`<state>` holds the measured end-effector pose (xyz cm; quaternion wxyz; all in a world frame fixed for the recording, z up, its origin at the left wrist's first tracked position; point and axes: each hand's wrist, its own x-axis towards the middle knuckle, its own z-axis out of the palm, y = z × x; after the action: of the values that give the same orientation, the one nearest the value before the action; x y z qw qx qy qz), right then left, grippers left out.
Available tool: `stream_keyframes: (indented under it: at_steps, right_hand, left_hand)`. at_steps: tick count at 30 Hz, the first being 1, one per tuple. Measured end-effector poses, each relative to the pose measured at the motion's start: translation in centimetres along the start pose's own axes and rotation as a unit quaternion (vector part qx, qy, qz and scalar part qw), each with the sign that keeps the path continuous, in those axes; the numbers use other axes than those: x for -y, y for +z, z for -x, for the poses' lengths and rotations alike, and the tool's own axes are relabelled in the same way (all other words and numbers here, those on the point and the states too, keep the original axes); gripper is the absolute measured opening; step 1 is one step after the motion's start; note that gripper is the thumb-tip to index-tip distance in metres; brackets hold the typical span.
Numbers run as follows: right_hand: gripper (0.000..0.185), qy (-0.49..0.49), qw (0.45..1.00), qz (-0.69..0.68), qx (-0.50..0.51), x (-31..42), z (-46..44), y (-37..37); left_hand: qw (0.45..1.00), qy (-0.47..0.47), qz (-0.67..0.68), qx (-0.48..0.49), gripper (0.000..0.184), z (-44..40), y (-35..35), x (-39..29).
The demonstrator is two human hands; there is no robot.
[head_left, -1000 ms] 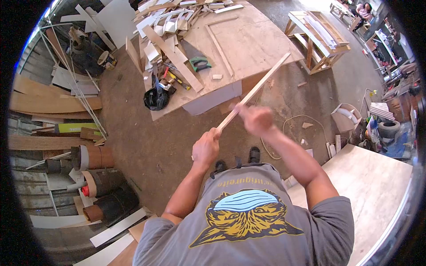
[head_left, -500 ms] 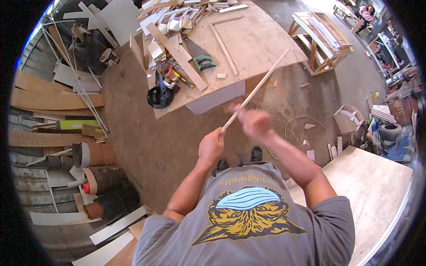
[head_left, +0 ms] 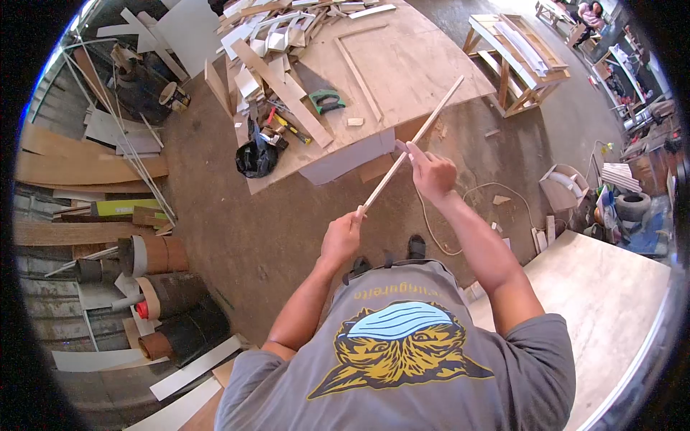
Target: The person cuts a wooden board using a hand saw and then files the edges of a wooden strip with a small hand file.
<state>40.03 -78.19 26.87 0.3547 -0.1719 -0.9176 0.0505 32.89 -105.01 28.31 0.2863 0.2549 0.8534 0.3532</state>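
A long, thin wooden strip point(head_left: 440, 109) slants up and away in front of me, its far end over the table. My left hand point(head_left: 341, 237) is closed around its near end, thumb along the wood. Farther up, my right hand point(head_left: 434, 174) pinches the strip with a small flat brownish piece that looks like sandpaper point(head_left: 401, 146), its edge sticking out to the left. Most of that piece is hidden behind the fingers.
Ahead stands a plywood table point(head_left: 410, 54) with piled offcuts, a green-handled saw point(head_left: 327, 101), a yellow knife point(head_left: 293, 131) and a black bag point(head_left: 256, 154). A cord point(head_left: 471, 192) lies on the floor. A pale board point(head_left: 586, 309) is at right; a person point(head_left: 591, 18) sits far off.
My right hand has slid up along the strip, away from my left hand, and is no longer blurred. My left hand keeps its hold on the near end.
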Motion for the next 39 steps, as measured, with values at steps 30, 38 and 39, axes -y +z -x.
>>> stream_keyframes:
  at_steps: [30, 38, 39]
  right_hand:
    - [0.032, 0.001, 0.995, 0.022, 0.096, -9.2, 1.6, -0.3]
    - [0.035, 0.025, 0.992, -0.038, 0.115, -8.5, 2.3, -2.0]
    - [0.033, 0.106, 0.989, -0.036, 0.1, -10.0, 1.2, -2.4]
  left_hand:
    - [0.997, -0.034, -0.022, 0.068, 0.047, 4.3, -3.0, 7.2]
    - [0.996, -0.045, 0.016, 0.082, 0.046, 5.3, -4.0, 9.9]
    - [0.996, -0.027, 0.017, 0.082, 0.046, 5.6, -4.1, 9.8]
